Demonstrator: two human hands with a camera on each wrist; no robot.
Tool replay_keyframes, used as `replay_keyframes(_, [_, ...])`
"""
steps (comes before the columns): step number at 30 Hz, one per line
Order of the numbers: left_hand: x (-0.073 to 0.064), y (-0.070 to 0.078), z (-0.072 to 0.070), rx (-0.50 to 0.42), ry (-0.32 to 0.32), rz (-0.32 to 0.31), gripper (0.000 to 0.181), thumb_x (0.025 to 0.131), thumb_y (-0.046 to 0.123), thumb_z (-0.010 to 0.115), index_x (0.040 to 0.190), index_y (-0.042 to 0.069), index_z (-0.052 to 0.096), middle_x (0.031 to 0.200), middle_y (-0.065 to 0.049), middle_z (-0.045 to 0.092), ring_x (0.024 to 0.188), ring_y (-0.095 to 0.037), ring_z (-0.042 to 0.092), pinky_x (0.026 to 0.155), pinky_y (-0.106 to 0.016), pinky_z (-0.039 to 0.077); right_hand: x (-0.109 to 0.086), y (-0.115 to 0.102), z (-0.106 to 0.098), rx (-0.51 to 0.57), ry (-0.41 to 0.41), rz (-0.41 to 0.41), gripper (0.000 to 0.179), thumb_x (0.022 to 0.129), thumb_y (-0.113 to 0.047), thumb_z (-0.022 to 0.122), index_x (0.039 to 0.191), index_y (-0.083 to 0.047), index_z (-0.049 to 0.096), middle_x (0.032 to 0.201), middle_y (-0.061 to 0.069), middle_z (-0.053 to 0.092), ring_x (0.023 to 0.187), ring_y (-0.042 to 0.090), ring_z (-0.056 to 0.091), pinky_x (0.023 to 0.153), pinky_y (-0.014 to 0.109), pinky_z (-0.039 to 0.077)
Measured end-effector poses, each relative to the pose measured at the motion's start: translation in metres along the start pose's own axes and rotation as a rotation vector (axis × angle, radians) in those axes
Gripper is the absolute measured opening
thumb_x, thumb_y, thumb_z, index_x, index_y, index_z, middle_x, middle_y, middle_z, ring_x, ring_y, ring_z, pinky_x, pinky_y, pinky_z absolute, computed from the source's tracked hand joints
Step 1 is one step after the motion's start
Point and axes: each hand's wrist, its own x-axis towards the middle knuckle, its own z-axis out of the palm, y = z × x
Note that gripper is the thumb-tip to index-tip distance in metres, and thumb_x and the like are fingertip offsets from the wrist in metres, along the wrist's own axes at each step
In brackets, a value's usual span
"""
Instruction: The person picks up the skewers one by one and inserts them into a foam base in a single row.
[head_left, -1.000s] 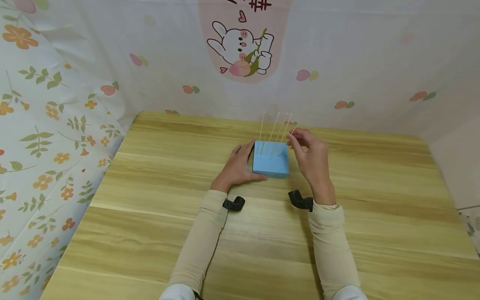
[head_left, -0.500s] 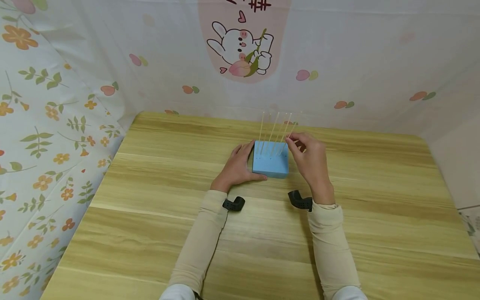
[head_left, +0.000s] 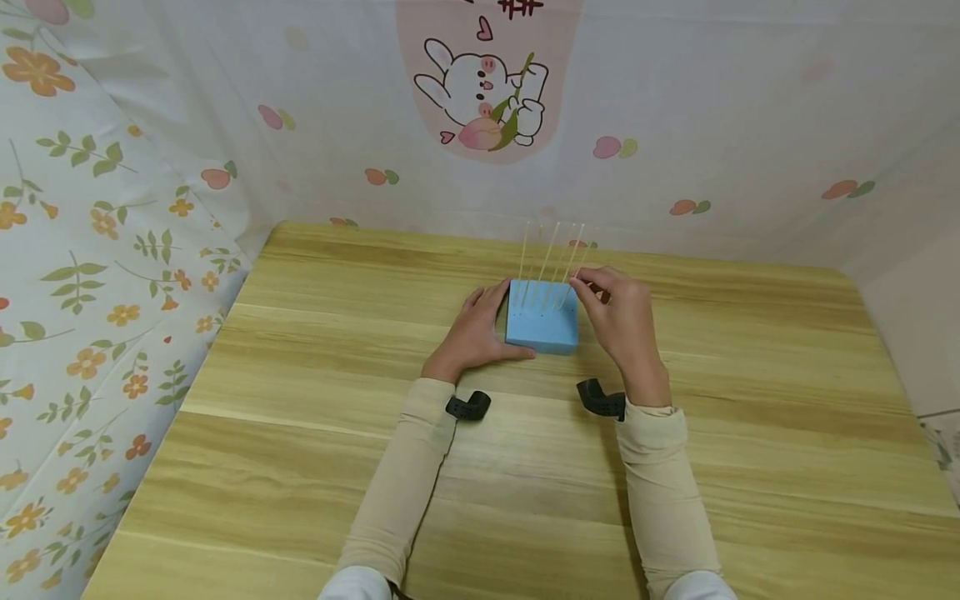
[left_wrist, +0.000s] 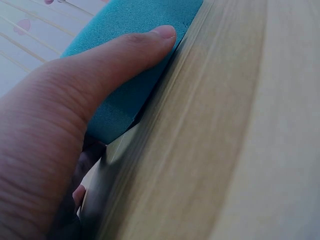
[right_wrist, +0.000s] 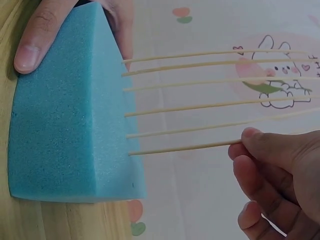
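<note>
A light-blue foam block (head_left: 542,331) stands on the wooden table. My left hand (head_left: 472,337) grips its left side, the thumb (left_wrist: 145,47) lying along the near face and the other fingers partly hidden behind it. Several thin bamboo skewers (right_wrist: 190,107) rise from the block's top in a row. My right hand (head_left: 622,325) is above the block's right part, pinching one more skewer (right_wrist: 185,148) between thumb and index finger. That skewer's lower end meets the block's top at the end of the row; whether it is sunk in cannot be told.
The wooden table (head_left: 300,492) extends all round the block. Behind it hangs a white printed cloth (head_left: 712,117), and a flowered cloth (head_left: 97,317) hangs on the left. A black camera mount (head_left: 468,406) sits on the left wrist, another mount (head_left: 602,400) on the right.
My right hand has moved slightly left and down, bringing its skewer lower, against the block's top. The left hand and the block have stayed in place.
</note>
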Motion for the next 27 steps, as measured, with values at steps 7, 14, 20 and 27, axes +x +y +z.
replay_keyframes(7, [0.001, 0.004, 0.004, -0.013, -0.004, -0.012, 0.130, 0.072, 0.054, 0.092, 0.167, 0.010, 0.016, 0.169, -0.007, 0.028, 0.157, -0.033, 0.016, 0.129, -0.044, 0.012, -0.003, 0.002, -0.007, -0.005, -0.047, 0.054, 0.022, 0.098, -0.011, 0.074, 0.112, 0.005, 0.076, 0.101, 0.018, 0.075, 0.080, 0.029, 0.070, 0.067, 0.028, 0.050])
replay_keyframes(14, [-0.001, 0.005, 0.005, -0.037, -0.020, -0.040, 0.129, 0.073, 0.056, 0.090, 0.168, 0.016, 0.013, 0.170, -0.006, 0.025, 0.158, -0.034, 0.010, 0.127, -0.052, 0.019, -0.021, 0.013, -0.038, -0.093, -0.137, 0.168, 0.027, 0.101, -0.012, 0.070, 0.122, 0.004, 0.071, 0.110, 0.021, 0.072, 0.088, 0.034, 0.069, 0.073, 0.045, 0.054])
replay_keyframes(20, [-0.002, 0.004, 0.003, -0.047, -0.014, -0.058, 0.129, 0.073, 0.057, 0.090, 0.168, 0.019, 0.012, 0.171, -0.006, 0.024, 0.159, -0.035, 0.008, 0.125, -0.056, 0.023, -0.050, 0.036, -0.074, -0.186, -0.251, 0.238, 0.023, 0.101, -0.010, 0.067, 0.116, 0.007, 0.073, 0.105, 0.025, 0.072, 0.088, 0.040, 0.069, 0.073, 0.055, 0.056])
replay_keyframes(27, [-0.003, 0.003, 0.002, -0.038, -0.014, -0.072, 0.130, 0.073, 0.058, 0.090, 0.168, 0.020, 0.011, 0.171, -0.006, 0.023, 0.159, -0.034, 0.007, 0.124, -0.056, 0.025, -0.072, 0.056, -0.093, -0.212, -0.489, 0.420, 0.024, 0.102, -0.016, 0.065, 0.106, 0.007, 0.072, 0.101, 0.023, 0.072, 0.092, 0.041, 0.069, 0.074, 0.051, 0.057])
